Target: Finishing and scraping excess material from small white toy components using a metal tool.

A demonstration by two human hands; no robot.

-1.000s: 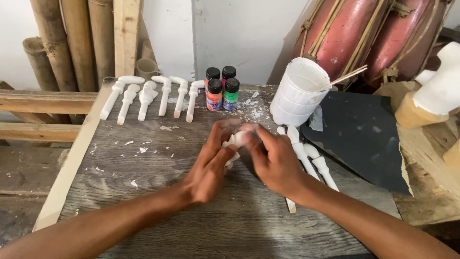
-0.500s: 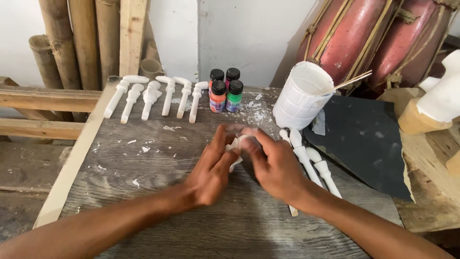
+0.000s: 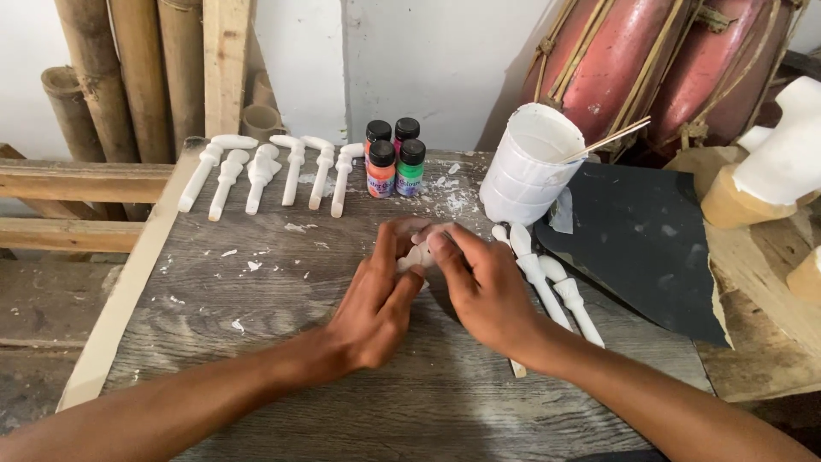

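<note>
Leaning against the white wall at the far left, thick brown bamboo poles stand beside a pale wooden plank. Below them, a weathered grey wooden table with a pale strip along its left edge carries the work. Along its far left part lies a row of six white peg-shaped plaster pieces, side by side, heads toward the wall. Just right of that row stand four small paint bottles with black caps, two in front showing orange and green labels.

Near the table's middle, the left hand and the right hand meet, fingertips together. Between them sits a small white plaster piece, pinched by the fingers of both hands; most of it is hidden by the fingers, so its shape cannot be told. The left hand's fingers curl around it from the left, the right hand's thumb and forefinger close on it from the right.

Just right of the right hand lie more white peg-shaped pieces on the table. Behind them stands a white plastic cup with a thin wooden stick leaning out of it. Further right a dark grey sheet overlaps the table's edge, with two red drums bound in rope behind it.
</note>
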